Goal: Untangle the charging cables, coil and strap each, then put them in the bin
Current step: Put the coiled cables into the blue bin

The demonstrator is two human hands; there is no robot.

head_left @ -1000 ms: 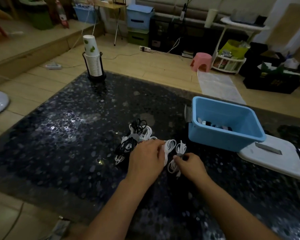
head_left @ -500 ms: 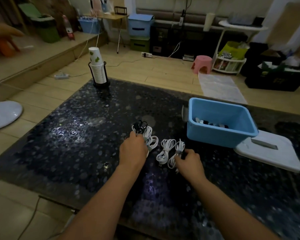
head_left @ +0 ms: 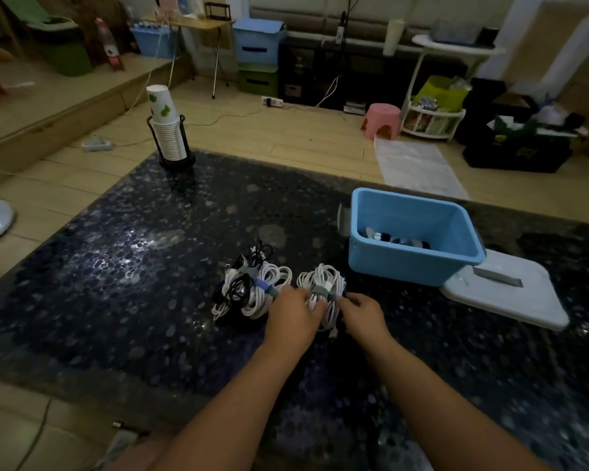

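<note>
Several coiled white and black charging cables lie on the dark speckled table. A left bunch (head_left: 249,287) mixes white and black coils with grey straps. A white coil (head_left: 322,283) with a grey strap sits to its right. My left hand (head_left: 291,316) rests on the near side of both bunches, fingers curled at the white coil. My right hand (head_left: 363,314) pinches the white coil's right side. The blue bin (head_left: 412,266) stands to the right with a few small items inside.
A white bin lid (head_left: 510,297) lies right of the bin. A stack of paper cups in a black holder (head_left: 169,134) stands at the table's far left corner. Beyond the table are a pink stool (head_left: 380,119), storage boxes and floor cables.
My left hand moved right from the mixed bunch to the white coil. The two white coils near my right hand are now gathered together between both hands.
</note>
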